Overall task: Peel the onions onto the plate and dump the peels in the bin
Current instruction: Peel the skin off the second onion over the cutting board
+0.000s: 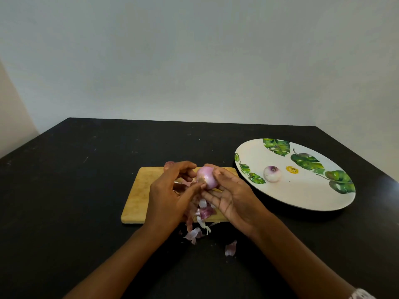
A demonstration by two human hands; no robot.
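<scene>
Loosely, right hand (234,198) around onion (207,176)

Plate (306,197) right of cutting board (138,195)

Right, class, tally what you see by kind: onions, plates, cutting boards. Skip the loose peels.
Onions: 2, the held onion between the left hand and right hand, and the peeled onion on the plate
Plates: 1
Cutting boards: 1
Total: 4
</scene>
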